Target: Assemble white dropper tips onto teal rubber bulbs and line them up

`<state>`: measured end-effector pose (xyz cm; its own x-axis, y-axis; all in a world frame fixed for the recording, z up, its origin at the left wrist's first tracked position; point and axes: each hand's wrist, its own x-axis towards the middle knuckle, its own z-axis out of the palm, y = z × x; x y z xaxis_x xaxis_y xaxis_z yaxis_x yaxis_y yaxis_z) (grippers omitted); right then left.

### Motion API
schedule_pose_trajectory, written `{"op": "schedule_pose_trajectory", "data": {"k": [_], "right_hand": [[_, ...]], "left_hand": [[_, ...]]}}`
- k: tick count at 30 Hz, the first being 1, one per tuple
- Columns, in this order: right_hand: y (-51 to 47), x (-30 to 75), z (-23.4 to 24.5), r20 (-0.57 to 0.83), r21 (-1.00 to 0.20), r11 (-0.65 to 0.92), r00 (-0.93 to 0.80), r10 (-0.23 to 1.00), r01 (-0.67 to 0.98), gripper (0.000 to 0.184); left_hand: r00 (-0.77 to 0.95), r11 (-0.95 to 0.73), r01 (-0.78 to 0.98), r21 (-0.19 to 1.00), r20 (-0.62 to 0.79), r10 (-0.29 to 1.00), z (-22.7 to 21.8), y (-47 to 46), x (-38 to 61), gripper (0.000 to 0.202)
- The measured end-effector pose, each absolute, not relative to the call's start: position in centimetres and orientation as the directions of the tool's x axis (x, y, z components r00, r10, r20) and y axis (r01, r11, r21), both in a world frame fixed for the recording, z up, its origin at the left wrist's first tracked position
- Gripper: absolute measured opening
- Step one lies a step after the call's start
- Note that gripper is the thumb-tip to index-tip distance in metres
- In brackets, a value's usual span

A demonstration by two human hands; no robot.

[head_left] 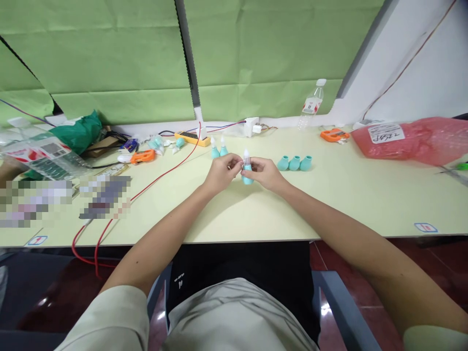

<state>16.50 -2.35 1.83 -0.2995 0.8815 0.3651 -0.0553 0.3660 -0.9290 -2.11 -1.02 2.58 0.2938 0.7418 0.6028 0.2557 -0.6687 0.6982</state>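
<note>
My right hand (268, 173) grips a nasal aspirator (247, 179) with a teal bulb and a clear, pale-tipped nozzle, upright just above the table. Close against its left side, my left hand (222, 171) has its fingertips curled and pinched; what lies between them, if anything, is too small to make out. Behind my left hand stand two more teal aspirators (215, 152) with white tips, partly hidden. To the right of my right hand, three open-necked teal bulbs (294, 164) are lined up in a row.
On the right lie an orange tool (334, 135) and a red plastic bag (405, 141). A clear bottle (311, 105) stands at the back. Leftward are another orange tool (143, 156), a yellow power strip (192, 139), a large bottle (44, 151) and a red cable (164, 176) crossing the table.
</note>
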Motion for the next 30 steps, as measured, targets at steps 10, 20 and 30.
{"op": "schedule_pose_trajectory", "data": {"k": [10, 20, 30], "right_hand": [[-2.5, 16.6, 2.2, 0.352, -0.929, 0.368, -0.363, 0.863, -0.026, 0.041], [-2.2, 16.9, 3.4, 0.357, -0.917, 0.395, -0.335, 0.872, 0.051, 0.019], [-1.6, 17.5, 3.8, 0.36, -0.923, 0.386, -0.337, 0.87, 0.009, 0.023]], "left_hand": [[0.305, -0.667, 0.317, 0.674, 0.594, 0.744, 2.7, -1.2, -2.2, 0.005], [0.232, -0.494, 0.127, 0.86, 0.458, 0.858, 3.4, -1.5, -1.8, 0.006], [0.231, -0.32, -0.039, 0.947, 0.32, 0.919, 3.9, -1.8, -1.1, 0.003]]}}
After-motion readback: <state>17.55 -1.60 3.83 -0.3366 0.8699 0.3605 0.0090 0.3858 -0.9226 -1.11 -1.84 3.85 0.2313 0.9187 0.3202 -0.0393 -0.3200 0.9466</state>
